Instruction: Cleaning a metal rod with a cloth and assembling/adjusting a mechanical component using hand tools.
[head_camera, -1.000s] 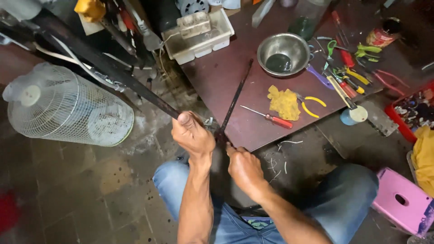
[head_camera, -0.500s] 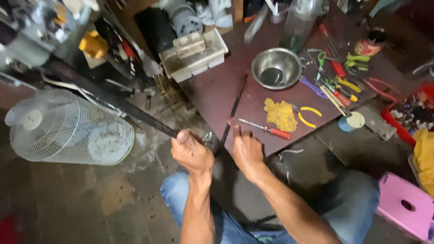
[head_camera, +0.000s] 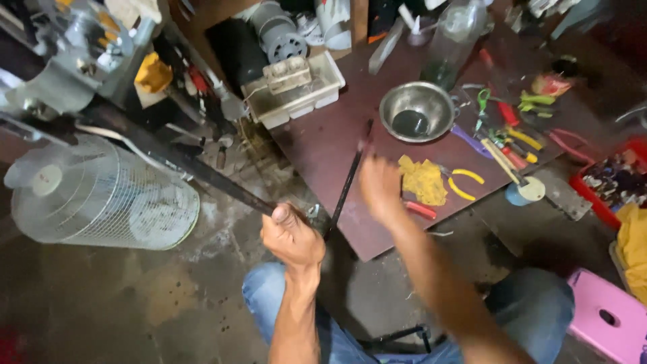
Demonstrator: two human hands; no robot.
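the biggest thing near the hands is the white wire fan cage [head_camera: 101, 195], lying on the dirty floor to the left of the left hand [head_camera: 291, 236]. beyond both hands is the low dark brown board [head_camera: 323, 145] that serves as a table. the left hand is closed tight in a fist around the near end of a long dark metal bar [head_camera: 168, 154], which goes up and away to the left toward the grey machine parts. the right hand [head_camera: 379, 185] is blurred, just beside a thin black rod [head_camera: 349, 178] that lies from the board edge toward the left hand; i cannot tell if the fingers are closed on it or only touching. in my judgement, to do this well the left hand should keep the bar steady while the right hand takes the rod near its middle, so that it does not swing into the steel bowl [head_camera: 416, 111] beyond the right hand. farther from the left hand is a white plastic tray [head_camera: 296, 91]. right of the right hand are a yellow cloth [head_camera: 423, 180], a red handled screwdriver [head_camera: 421, 209] and colourful tools [head_camera: 505, 135]. far right, a red box [head_camera: 610, 185] of small parts and a pink stool [head_camera: 603, 320]. at the far right edge of the board lies a small red and yellow packet [head_camera: 551, 84]; its label is too blurred to tell.
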